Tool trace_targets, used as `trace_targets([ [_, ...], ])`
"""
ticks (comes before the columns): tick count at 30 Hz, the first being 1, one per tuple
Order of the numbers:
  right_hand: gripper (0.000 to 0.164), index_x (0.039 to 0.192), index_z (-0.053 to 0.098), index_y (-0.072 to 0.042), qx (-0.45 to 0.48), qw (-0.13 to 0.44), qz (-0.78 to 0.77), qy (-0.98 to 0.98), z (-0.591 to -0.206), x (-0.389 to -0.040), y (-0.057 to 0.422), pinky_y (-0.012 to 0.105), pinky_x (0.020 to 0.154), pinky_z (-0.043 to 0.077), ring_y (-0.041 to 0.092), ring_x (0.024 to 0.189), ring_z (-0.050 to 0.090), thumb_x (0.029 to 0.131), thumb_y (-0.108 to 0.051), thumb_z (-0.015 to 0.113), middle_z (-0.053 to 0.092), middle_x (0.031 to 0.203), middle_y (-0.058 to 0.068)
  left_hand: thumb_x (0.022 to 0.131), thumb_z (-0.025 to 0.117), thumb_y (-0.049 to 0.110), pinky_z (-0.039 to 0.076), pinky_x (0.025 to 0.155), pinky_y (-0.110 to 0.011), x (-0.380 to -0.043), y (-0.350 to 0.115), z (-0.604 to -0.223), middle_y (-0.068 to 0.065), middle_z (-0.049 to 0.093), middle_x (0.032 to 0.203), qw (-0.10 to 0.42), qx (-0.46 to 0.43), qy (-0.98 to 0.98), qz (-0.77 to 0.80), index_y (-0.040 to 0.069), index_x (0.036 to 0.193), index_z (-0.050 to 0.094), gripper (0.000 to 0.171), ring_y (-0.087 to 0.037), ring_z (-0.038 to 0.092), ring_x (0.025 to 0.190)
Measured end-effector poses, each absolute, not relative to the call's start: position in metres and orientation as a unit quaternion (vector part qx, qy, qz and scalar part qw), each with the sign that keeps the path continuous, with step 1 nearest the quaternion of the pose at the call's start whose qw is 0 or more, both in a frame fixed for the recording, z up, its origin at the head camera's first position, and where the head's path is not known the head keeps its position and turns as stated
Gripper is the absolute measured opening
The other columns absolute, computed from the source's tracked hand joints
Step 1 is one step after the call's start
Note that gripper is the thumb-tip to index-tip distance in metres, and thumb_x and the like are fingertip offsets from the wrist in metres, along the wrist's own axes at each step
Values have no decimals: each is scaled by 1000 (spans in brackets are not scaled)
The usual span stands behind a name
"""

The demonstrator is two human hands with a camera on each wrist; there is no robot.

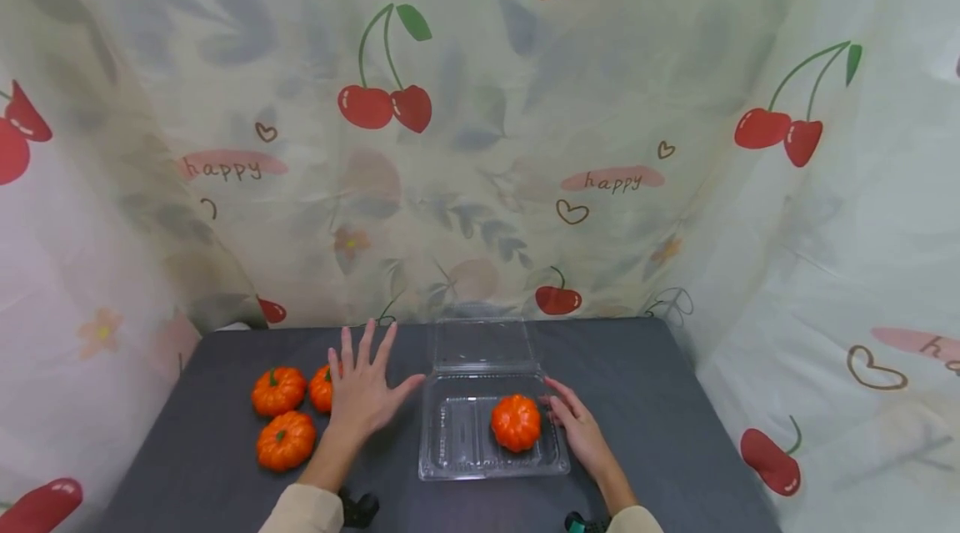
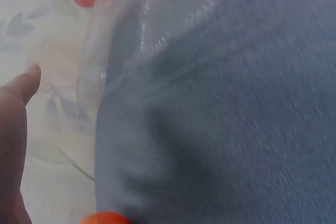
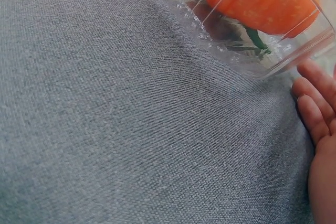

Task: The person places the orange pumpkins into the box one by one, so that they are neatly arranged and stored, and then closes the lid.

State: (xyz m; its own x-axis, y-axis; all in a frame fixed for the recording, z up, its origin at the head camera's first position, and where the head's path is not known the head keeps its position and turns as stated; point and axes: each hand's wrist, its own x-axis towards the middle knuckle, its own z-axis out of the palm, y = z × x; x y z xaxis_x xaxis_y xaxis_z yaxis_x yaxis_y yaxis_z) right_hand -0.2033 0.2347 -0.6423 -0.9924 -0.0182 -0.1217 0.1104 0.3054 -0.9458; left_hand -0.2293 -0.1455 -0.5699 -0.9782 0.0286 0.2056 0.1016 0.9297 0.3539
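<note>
A clear plastic clamshell box (image 1: 459,466) lies on the dark cloth with its lid (image 1: 482,344) raised at the back. In its right half rests a small orange pumpkin (image 1: 516,423); the right wrist view shows its green stem (image 3: 255,39) underneath. My right hand (image 1: 581,429) is at the box's right wall, fingertips right by the rim, fingers loosely extended. To the left of the box, my left hand (image 1: 362,401) is held with fingers spread and nothing in it. It partly hides one pumpkin (image 1: 320,389).
Two more orange pumpkins, one at the back (image 1: 278,391) and one in front (image 1: 287,440), sit left of my left hand. A patterned curtain (image 1: 465,183) surrounds the dark cloth-covered table (image 1: 645,399) at the back and sides.
</note>
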Motion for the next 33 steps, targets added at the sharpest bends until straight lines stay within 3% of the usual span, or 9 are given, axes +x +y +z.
trace_targets([
  [13,41,148,52,-28,47,50,-581,811,-646,-206,234,22,88,52,12,101,66,108,-38,48,69,132,10,90,56,73,1,120,-75,-224,-177,-582,-18,17,170,106,1,-977,-186,26,163,26,91,-54,4,154],
  [25,43,149,51,-26,42,48,-598,799,-645,-208,233,19,85,51,19,105,66,108,-37,49,68,134,13,93,59,62,-9,117,-77,-222,-204,-585,-25,19,167,47,29,-982,-178,21,163,24,88,-58,0,152],
  [33,42,148,52,-27,41,47,-599,798,-646,-207,233,19,86,51,18,104,67,108,-37,49,69,133,12,93,61,59,-9,116,-78,-223,-208,-586,-31,36,157,5,39,-984,-172,13,159,32,86,-58,8,151],
])
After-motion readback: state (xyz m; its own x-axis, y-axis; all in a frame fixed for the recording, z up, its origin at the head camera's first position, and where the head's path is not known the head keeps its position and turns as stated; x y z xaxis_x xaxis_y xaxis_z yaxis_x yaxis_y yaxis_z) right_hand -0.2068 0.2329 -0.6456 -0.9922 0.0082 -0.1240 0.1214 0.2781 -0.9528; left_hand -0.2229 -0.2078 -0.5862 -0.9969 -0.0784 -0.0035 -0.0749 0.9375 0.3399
